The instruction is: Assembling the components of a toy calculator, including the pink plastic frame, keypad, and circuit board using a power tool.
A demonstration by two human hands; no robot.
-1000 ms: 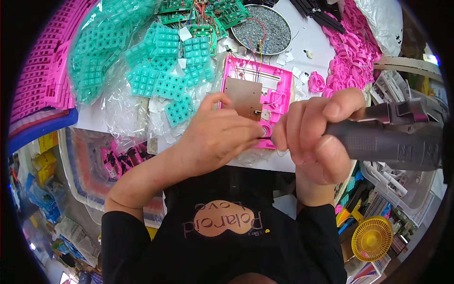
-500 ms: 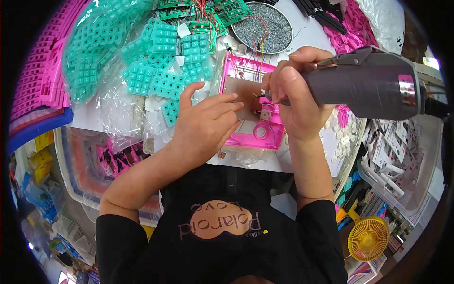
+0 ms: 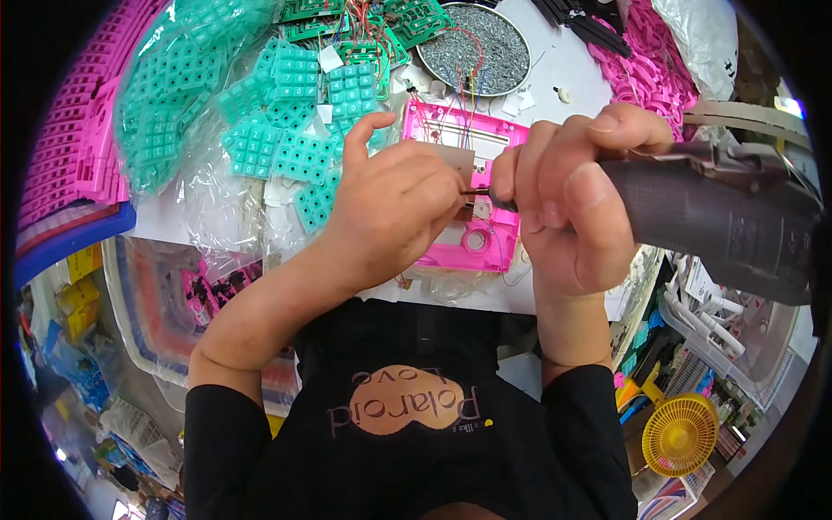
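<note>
My right hand (image 3: pixel 572 195) is wrapped round a dark grey electric screwdriver (image 3: pixel 719 217), held nearly level with its body off to the right. The thin bit (image 3: pixel 478 191) points left to the fingertips of my left hand (image 3: pixel 394 204). Those fingertips are pinched together at the bit's tip; whatever sits between them is too small to make out. Below both hands lies an open pink plastic housing (image 3: pixel 510 247) with wires and a round speaker-like ring (image 3: pixel 476 240). A brownish flat board (image 3: pixel 461 159) rests in it, partly covered by my left hand.
Turquoise keypads (image 3: pixel 299 156) lie loose and bagged to the left. Green circuit boards (image 3: pixel 360 54) with wires and a round tray of small screws (image 3: pixel 525 54) are at the back. Pink parts (image 3: pixel 641 65) are heaped at back right. A yellow fan (image 3: pixel 680 435) stands lower right.
My left hand has gone from spread fingers over the board to a pinch at the bit's tip. The screwdriver has tilted, its rear end swinging down and right.
</note>
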